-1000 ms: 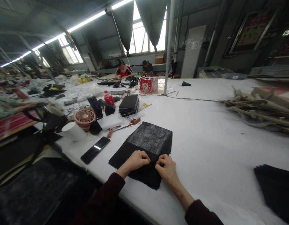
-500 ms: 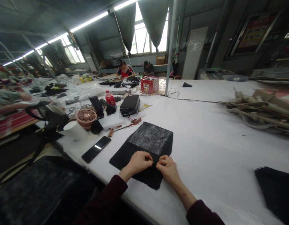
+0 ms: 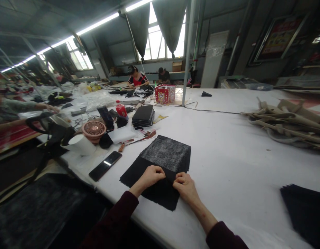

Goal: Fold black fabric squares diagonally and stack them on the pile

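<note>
Lying flat on the white table (image 3: 227, 162), near its front edge: black cloth (image 3: 162, 191), centre of view, speckled grey panel (image 3: 168, 152) on its far part, plain black on the near part.

Axis: far end points to about 1 o'clock, near end to 7. Long axis seems to run along that line, though foreshortening leaves it uncertain. Border between grey and black slants from 10 toward 4. Sides look ragged.

Hands: both over the near part, fingertips close together with a short gap between them. Left hand (image 3: 151, 177) has thumb and forefinger pinching cloth just below the panel; right hand (image 3: 185, 184) pinches near the border at 3. Exact layers gripped: hidden by the fingers.

Risks, my judgement: uneven pull between the two pinches could skew the cloth or ruck it up; a loose grip could let layers slip, since nothing visible weighs the far end down. Frayed sides might shed threads if tugged. An elbow swung toward 9 could knock the phone (image 3: 105, 166).

Outward: phone at 9, beside the cloth; brown strips (image 3: 146, 137) at 11; fan (image 3: 94, 129) at 10; tan pile (image 3: 289, 121) between 2 and 3; dark sheets (image 3: 306, 211) between 3 and 4.
</note>
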Motion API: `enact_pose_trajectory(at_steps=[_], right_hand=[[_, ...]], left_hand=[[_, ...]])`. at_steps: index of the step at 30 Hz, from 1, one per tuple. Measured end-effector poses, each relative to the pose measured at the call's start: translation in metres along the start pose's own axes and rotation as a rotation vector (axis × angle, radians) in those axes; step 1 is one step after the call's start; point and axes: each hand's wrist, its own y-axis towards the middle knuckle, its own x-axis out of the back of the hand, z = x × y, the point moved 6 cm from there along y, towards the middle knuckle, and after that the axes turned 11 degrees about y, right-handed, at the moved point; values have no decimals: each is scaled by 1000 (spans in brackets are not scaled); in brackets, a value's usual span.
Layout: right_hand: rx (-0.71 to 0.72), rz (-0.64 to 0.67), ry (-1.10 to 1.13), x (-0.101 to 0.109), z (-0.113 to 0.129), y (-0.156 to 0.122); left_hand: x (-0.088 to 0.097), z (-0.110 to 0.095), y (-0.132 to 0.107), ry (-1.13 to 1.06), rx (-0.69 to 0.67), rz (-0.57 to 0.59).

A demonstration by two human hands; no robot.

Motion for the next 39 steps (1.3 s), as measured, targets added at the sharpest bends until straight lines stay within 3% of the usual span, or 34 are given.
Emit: enact_pose_trajectory(at_steps=[12,29,33,39], right_hand=[[4,30,3,0,0,0],[18,-30,-12,1,0,4],[17,-62,-34,-1,-1,2],[39,-86,-28,0,0,0]], left_hand=[[3,-29,-9,162,3,-50],[-2,-12,-5,30,20,-43],[-6,-6,-4,-94,27,-36],[1,23,1,-424,119,-65]])
